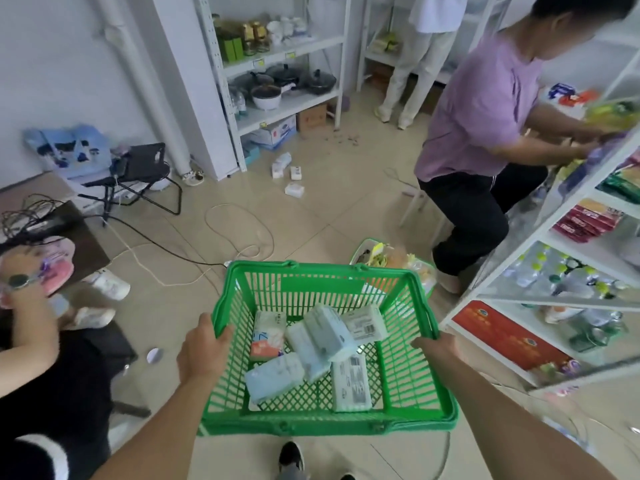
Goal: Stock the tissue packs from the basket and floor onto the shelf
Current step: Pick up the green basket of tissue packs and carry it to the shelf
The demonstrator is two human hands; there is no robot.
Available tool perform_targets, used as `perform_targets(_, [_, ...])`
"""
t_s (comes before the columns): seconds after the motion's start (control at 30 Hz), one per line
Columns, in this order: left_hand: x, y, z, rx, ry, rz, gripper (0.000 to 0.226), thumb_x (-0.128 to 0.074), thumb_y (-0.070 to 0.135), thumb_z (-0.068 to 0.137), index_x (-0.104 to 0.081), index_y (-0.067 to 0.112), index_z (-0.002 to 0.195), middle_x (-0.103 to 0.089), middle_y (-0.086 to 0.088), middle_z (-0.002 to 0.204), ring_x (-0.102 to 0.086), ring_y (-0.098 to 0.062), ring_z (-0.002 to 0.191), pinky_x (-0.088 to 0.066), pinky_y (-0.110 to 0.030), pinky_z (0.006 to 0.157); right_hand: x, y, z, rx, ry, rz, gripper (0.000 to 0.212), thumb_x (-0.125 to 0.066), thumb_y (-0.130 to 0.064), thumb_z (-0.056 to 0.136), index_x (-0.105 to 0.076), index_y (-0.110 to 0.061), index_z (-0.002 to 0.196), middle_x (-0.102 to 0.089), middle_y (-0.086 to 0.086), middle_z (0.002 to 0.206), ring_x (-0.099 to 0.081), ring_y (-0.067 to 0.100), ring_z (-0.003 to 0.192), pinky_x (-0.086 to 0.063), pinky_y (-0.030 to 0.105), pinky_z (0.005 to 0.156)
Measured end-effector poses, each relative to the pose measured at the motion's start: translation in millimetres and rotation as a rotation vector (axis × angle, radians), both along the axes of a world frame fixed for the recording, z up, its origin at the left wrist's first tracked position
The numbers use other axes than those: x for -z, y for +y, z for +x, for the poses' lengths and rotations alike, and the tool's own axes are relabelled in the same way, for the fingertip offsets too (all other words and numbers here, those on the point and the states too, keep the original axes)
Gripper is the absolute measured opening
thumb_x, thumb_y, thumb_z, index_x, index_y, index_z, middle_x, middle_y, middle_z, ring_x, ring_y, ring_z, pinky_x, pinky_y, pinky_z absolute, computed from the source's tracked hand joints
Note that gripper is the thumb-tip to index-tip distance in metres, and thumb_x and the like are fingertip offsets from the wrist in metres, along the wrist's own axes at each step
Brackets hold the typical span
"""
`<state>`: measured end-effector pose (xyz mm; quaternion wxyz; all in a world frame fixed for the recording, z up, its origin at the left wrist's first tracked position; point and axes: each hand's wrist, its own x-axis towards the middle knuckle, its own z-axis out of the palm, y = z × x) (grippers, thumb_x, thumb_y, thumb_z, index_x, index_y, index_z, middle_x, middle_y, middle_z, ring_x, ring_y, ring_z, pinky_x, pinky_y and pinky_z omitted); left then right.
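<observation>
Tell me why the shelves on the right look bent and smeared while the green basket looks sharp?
Head view: the wide-angle lens bows straight lines near the edges, so the right shelf leans and curves. Its goods there are also blurred, as is the person in the purple shirt. The green basket and the tissue packs, near the centre, stay crisp. Lighting is soft and even, without hard shadows.

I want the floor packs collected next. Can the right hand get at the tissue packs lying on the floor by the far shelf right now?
Probably not: the right hand grips the green basket rim, and the floor packs lie well beyond it.
</observation>
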<state>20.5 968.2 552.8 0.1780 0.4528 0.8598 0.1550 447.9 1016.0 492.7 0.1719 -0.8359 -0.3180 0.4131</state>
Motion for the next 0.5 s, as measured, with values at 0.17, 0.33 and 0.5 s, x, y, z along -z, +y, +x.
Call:
perform_targets(0.17, [7, 74, -14, 0.002, 0.004, -0.021, 0.035, -0.058, 0.038, 0.101, -0.052, 0.005, 0.106, -0.051, -0.009, 0.081, -0.048, -0.029, 0.071, -0.037, -0.038, 0.062, 4, 79, -12, 0.005, 0.005, -0.039, 0.026, -0.085, -0.020, 0.077, -0.060, -0.015, 0.077, -0.057, 0.011, 0.067, -0.057, 0.028, 0.061, -0.046, 0.031, 0.055])
perform_targets(0.33, [17, 155, -23, 0.061, 0.032, -0.039, 0.038, -0.056, 0.042, 0.101, -0.052, 0.006, 0.111, -0.069, -0.022, 0.098, -0.063, -0.038, 0.079, -0.042, -0.039, 0.064, 12, 141, -11, 0.117, 0.069, -0.156, 0.031, -0.087, -0.011, 0.075, -0.061, 0.002, 0.087, -0.053, 0.015, 0.070, -0.055, 0.027, 0.064, -0.047, 0.036, 0.063])
perform_targets(0.5, [26, 241, -17, 0.121, 0.023, -0.044, 0.034, -0.058, 0.040, 0.100, -0.053, 0.009, 0.114, -0.070, -0.022, 0.100, -0.069, -0.042, 0.091, -0.043, -0.038, 0.066, 22, 203, -6, 0.214, 0.089, -0.190, 0.033, -0.085, -0.011, 0.079, -0.059, 0.005, 0.091, -0.052, 0.014, 0.076, -0.051, 0.026, 0.064, -0.045, 0.034, 0.061])
